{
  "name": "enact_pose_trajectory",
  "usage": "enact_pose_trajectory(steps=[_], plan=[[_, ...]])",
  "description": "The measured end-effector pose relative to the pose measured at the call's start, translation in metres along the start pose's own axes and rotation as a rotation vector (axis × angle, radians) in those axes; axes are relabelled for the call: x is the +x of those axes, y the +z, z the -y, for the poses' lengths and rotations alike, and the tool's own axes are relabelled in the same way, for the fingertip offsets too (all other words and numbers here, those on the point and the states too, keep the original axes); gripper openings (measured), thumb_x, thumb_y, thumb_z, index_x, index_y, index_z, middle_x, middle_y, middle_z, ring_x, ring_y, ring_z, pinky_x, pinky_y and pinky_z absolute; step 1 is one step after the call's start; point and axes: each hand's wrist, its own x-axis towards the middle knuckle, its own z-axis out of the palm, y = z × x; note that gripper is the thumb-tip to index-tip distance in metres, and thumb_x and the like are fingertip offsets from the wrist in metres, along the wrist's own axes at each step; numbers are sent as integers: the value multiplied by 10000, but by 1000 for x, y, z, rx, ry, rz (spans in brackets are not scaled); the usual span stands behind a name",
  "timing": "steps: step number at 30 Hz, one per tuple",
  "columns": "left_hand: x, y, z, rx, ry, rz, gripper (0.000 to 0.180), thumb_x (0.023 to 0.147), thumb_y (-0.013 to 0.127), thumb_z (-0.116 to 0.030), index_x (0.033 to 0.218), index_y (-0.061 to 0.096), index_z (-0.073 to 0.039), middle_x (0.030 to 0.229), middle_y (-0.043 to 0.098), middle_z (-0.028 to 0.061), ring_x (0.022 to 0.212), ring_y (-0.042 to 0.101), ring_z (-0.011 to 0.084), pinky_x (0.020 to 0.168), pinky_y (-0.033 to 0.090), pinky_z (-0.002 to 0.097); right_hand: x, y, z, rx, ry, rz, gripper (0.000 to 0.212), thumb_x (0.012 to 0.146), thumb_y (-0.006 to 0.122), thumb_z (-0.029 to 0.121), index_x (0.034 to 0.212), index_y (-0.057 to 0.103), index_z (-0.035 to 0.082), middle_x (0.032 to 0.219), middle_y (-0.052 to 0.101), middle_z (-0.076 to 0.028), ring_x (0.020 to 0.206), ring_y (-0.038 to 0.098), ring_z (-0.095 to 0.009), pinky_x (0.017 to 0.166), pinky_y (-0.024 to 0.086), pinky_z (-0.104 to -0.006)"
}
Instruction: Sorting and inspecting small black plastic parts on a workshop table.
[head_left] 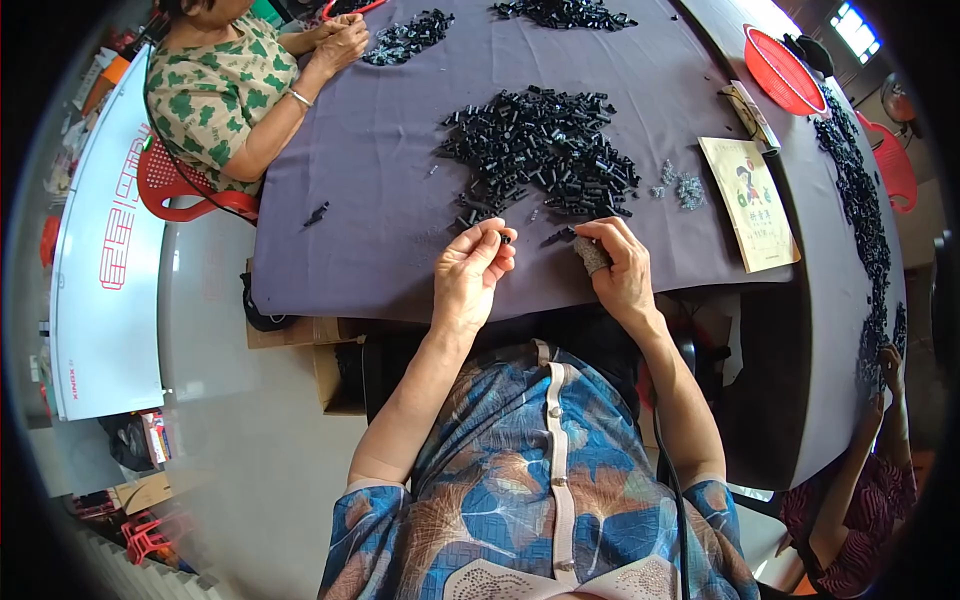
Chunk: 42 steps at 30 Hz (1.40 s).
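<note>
Between the thumb and fingers of my left hand (468, 268) is a small black tubular plastic part (505, 238), its round end facing right. My right hand (628, 272) is closed, with a grey, rough-looking wrap (590, 255) around its thumb. Right at its fingertips lie a few small black parts (558, 237); whether one is pinched there I cannot tell. Just beyond both hands spreads a large heap of black tubular parts (545, 145). To the right of the heap sit small clear plastic pieces (688, 192).
A grey cloth (340, 260) covers the table. On the right are a yellowish booklet (752, 210) and a red basket (780, 75). Another person (225, 90) works at far left beside a smaller pile (410, 38). At lower right, another person's arm (850, 480) reaches toward black parts (865, 230).
</note>
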Motion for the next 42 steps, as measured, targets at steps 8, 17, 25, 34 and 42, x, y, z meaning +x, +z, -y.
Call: enact_pose_trajectory(steps=[8, 17, 25, 34, 42], plan=[[-1, 0, 0, 22, -2, -15, 160, 925, 587, -104, 1059, 642, -37, 953, 666, 86, 755, 628, 116, 675, 536, 240, -3, -8, -17, 563, 371, -220, 201, 864, 543, -90, 1017, 626, 10, 871, 595, 30, 774, 519, -39, 688, 418, -178], [0, 2, -2, 39, -5, -12, 150, 927, 582, -99, 1050, 640, -36, 952, 665, 89, 755, 629, 118, 675, 536, 240, 5, -7, 0, 208, 183, -13, 387, 667, 503, -177, 977, 628, 20, 878, 593, -91, 783, 593, -207, 708, 465, -256], [1, 4, -2, 32, -11, -26, 151, 931, 573, -95, 1057, 634, -36, 954, 659, 91, 753, 625, 119, 684, 531, 246, 18, 6, 3, -335, -39, 171, 415, 661, 549, -102, 1039, 637, 44, 945, 573, -126, 869, 602, -323, 754, 509, -382], [-1, 3, -2, 28, -1, -28, 145, 934, 571, -108, 1048, 628, -40, 948, 654, 91, 746, 620, 119, 683, 526, 250, 14, 6, 5, -211, 26, 109, 441, 681, 506, -140, 1077, 605, 27, 962, 543, -141, 869, 571, -364, 737, 482, -413], [-1, 3, 0, 27, 7, -51, 127, 935, 573, -118, 1025, 626, -45, 937, 656, 89, 734, 618, 112, 678, 528, 250, 9, 14, 22, 486, 337, 104, 332, 734, 541, -176, 1006, 579, 11, 849, 649, -64, 778, 627, -126, 706, 498, -257]])
